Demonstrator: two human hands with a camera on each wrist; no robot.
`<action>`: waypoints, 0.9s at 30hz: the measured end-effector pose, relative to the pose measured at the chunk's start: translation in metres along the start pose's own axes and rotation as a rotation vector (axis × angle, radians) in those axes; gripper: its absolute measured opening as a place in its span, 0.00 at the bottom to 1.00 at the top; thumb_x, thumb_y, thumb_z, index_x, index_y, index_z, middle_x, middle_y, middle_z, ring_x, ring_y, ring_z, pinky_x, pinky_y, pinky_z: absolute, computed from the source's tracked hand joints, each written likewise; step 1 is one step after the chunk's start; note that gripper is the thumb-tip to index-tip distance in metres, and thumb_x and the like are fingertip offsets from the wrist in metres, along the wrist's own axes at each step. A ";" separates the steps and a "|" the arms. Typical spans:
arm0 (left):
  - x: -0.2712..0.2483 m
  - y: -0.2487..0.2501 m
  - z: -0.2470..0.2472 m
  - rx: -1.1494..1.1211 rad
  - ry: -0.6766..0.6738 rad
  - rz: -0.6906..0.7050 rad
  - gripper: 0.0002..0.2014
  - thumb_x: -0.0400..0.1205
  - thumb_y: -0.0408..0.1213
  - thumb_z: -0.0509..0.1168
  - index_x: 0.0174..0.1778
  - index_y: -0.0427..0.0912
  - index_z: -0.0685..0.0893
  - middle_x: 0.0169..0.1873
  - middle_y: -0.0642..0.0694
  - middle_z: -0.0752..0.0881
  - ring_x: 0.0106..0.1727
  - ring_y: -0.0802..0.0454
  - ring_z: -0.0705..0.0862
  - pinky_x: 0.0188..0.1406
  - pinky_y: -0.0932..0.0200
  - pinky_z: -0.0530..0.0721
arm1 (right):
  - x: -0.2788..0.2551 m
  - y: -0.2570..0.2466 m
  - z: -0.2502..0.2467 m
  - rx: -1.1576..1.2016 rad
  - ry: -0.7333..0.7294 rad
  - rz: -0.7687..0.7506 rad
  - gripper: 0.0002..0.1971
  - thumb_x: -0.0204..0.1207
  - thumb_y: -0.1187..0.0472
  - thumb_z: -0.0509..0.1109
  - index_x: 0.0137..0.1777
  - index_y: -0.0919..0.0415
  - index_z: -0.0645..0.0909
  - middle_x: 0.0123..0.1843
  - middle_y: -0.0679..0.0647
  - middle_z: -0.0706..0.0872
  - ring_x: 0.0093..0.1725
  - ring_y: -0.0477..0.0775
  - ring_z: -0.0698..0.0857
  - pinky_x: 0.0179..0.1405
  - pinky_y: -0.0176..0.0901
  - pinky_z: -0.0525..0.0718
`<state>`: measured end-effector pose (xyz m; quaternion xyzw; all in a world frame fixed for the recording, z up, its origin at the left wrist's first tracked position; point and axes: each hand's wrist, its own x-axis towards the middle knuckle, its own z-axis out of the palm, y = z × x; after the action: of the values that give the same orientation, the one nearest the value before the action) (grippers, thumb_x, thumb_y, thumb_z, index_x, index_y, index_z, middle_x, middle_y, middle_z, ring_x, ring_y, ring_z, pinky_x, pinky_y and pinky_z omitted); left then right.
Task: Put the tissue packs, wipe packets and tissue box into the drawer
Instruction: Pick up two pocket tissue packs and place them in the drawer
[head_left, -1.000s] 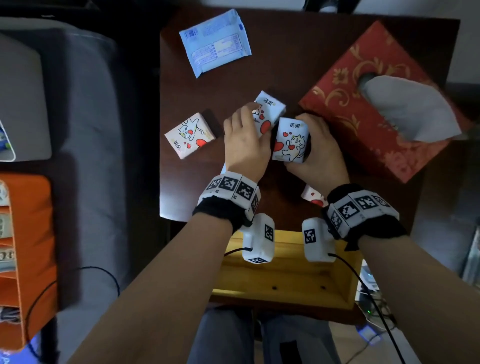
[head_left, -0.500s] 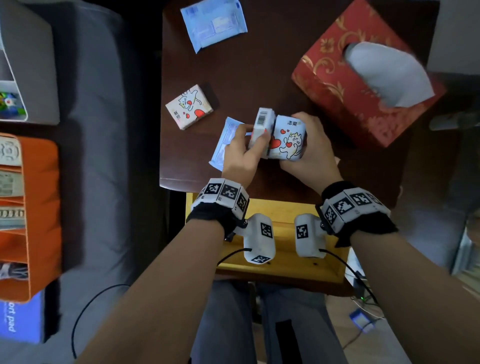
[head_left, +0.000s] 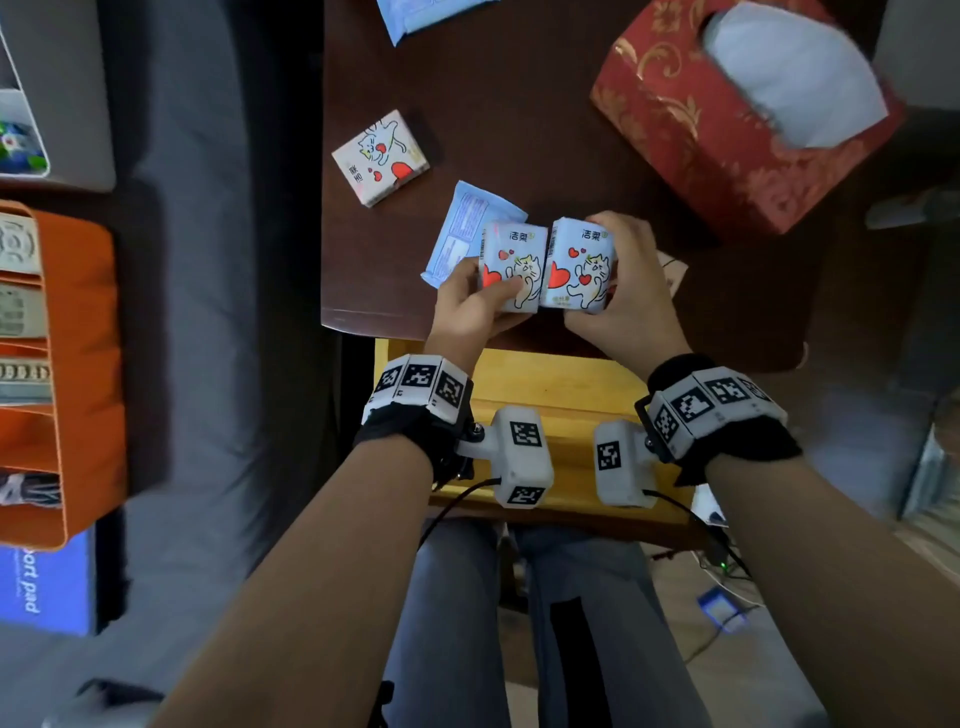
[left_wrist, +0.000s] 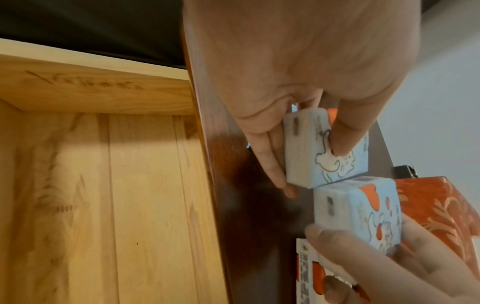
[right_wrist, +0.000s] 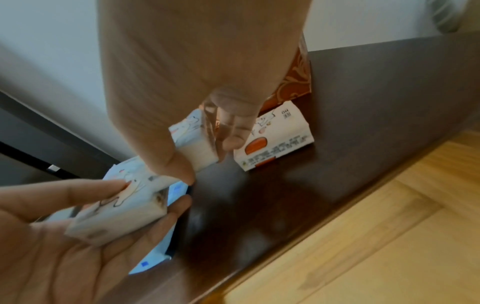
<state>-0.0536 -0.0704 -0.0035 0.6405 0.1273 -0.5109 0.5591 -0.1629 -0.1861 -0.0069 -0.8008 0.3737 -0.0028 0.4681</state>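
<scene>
Near the front edge of the dark table (head_left: 519, 130), my left hand (head_left: 485, 299) grips one cat-print tissue pack (head_left: 511, 270). My right hand (head_left: 615, 293) grips a second pack (head_left: 579, 270) pressed against it. In the left wrist view the thumb and fingers pinch the pack (left_wrist: 337, 152). A third pack (head_left: 382, 158) lies at the left. A fourth pack (right_wrist: 275, 139) sits behind my right hand. One blue wipe packet (head_left: 467, 234) lies under my left fingers and another (head_left: 431, 15) at the far edge. The red tissue box (head_left: 727, 119) stands at the right. Below my wrists the yellow drawer (head_left: 561, 384) is open.
An orange organiser (head_left: 78, 364) and a grey cushioned surface (head_left: 208, 260) lie left of the table. My knees (head_left: 519, 623) are under the drawer. Cables (head_left: 722, 561) trail on the floor at the right. The drawer floor (left_wrist: 103, 185) is bare wood.
Both hands have drawn the two packs back toward the table's front edge. The left pack has turned face up beside the right one, and the wipe packet beneath is uncovered.
</scene>
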 end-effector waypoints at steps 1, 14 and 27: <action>-0.001 -0.003 -0.004 0.006 -0.003 -0.014 0.08 0.79 0.25 0.63 0.52 0.36 0.76 0.54 0.37 0.84 0.53 0.42 0.85 0.51 0.51 0.89 | -0.004 -0.001 0.003 -0.021 -0.002 0.009 0.37 0.56 0.68 0.74 0.68 0.59 0.68 0.66 0.56 0.71 0.58 0.39 0.70 0.48 0.27 0.74; -0.029 -0.063 -0.064 0.187 0.019 -0.162 0.05 0.83 0.40 0.58 0.41 0.48 0.75 0.36 0.43 0.84 0.29 0.47 0.85 0.34 0.56 0.84 | -0.086 0.001 0.063 -0.035 -0.121 0.055 0.41 0.57 0.62 0.82 0.71 0.57 0.68 0.67 0.57 0.73 0.61 0.48 0.75 0.47 0.34 0.79; -0.019 -0.177 -0.099 0.424 0.116 -0.189 0.14 0.85 0.36 0.55 0.63 0.37 0.77 0.51 0.44 0.84 0.52 0.49 0.84 0.54 0.55 0.84 | -0.116 0.081 0.128 -0.026 -0.378 0.254 0.16 0.78 0.64 0.67 0.64 0.57 0.74 0.63 0.58 0.81 0.49 0.49 0.79 0.39 0.35 0.81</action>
<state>-0.1418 0.0814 -0.1070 0.7573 0.1086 -0.5385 0.3533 -0.2494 -0.0438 -0.1001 -0.7396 0.3772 0.2113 0.5158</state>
